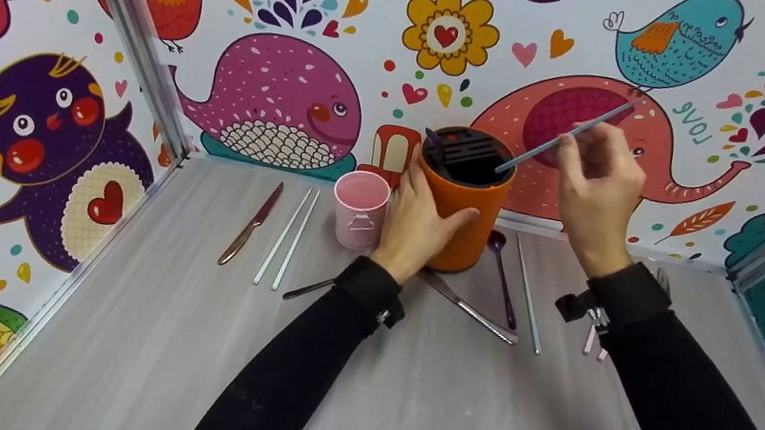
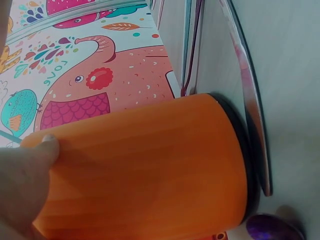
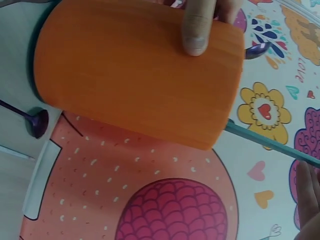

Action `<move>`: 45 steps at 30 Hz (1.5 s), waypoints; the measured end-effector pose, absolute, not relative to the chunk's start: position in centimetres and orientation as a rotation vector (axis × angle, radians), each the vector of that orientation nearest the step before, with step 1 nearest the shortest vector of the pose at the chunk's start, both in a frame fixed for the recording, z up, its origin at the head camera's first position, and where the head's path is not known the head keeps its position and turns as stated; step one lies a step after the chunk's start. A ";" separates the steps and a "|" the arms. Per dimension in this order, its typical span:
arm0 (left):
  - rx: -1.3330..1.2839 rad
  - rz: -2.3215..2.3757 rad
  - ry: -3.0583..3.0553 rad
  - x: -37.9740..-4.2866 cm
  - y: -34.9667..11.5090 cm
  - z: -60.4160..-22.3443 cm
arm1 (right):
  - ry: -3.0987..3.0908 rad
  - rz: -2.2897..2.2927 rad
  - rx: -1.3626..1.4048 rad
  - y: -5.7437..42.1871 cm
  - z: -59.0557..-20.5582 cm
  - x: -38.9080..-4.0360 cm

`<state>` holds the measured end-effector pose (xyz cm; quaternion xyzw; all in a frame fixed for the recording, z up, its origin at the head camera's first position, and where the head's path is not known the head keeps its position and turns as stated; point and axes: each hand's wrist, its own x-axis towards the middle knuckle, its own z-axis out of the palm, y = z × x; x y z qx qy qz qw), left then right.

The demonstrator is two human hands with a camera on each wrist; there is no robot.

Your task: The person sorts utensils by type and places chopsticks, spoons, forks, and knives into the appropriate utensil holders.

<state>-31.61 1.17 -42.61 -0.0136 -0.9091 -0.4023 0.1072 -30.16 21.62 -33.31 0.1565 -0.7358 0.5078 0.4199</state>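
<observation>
In the head view an orange utensil holder (image 1: 475, 229) with a slotted black top stands upright at the back of the table. My left hand (image 1: 418, 228) grips its left side, the thumb laid across the front. A pale blue-grey chopstick (image 1: 569, 135) slants down from my right hand (image 1: 600, 191), pinched between thumb and fingers, its lower tip at the right part of the slotted top. The right wrist view shows this chopstick (image 3: 272, 142) meeting the holder's rim. A dark purple spoon end (image 3: 257, 51) sticks out of the top. The holder's inside is hidden.
Left of the holder stand a pink cup (image 1: 359, 211), a copper-coloured knife (image 1: 250, 226) and two pale chopsticks (image 1: 285, 238). A knife (image 1: 474, 314), a purple spoon (image 1: 505, 283) and a light blue chopstick (image 1: 528, 295) lie to the right. Pink chopsticks (image 1: 589, 342) show by the right sleeve. Patterned walls enclose the table.
</observation>
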 end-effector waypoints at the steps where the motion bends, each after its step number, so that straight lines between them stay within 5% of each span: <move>1: -0.040 -1.187 -2.676 -31.6 1.2 -42.6 | -1.867 1.262 0.384 21.7 -33.6 -30.4; 18: -0.026 -1.180 -2.652 -31.6 1.1 -42.7 | -2.207 1.080 0.323 20.8 -37.4 -33.8; 45: -0.053 -1.168 -2.626 -31.7 1.3 -42.9 | -2.332 1.123 0.152 22.2 -40.1 -34.3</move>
